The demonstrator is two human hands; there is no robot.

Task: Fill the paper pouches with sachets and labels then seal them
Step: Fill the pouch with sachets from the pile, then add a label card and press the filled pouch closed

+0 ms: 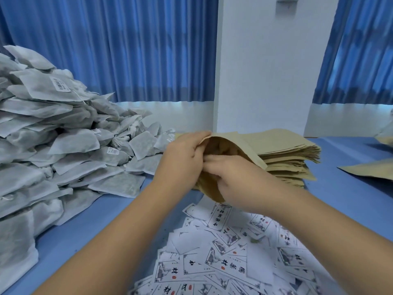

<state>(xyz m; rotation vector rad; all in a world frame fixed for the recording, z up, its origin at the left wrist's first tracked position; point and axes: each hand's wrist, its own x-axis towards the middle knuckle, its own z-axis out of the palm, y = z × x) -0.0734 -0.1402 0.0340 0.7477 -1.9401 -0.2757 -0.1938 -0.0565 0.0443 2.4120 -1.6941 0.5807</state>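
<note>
one paper pouch (238, 143) is held just above the table (350, 199), its mouth pulled open toward the person, right in front of the stack of flat pouches (293, 150). the left hand (182, 156) pinches the upper lip of the mouth, and that grip is closed tight on the paper. the right hand (236, 184) has its fingers curled round the lower lip, reaching partly inside. whether it also carries a sachet or label cannot be told, since the fingers hide it.

the paper looks thin, so pulling the two lips too far apart could tear a side seam or crease the edge that must later seal flat. if either grip slackens, the mouth would likely fall shut before anything goes in. the heaped sachets (63, 150) to the left slope steeply and touch the table edge near the labels (223, 258), so a nudge from the left forearm could slide some down onto them. the labels overlap loosely, and two might be lifted as one.

the labels carry black chinese characters, with "中" and "材" legible, beside an ink drawing and a small red seal. a white barcode sticker (60, 84) sits on one sachet, too small to read.
</note>
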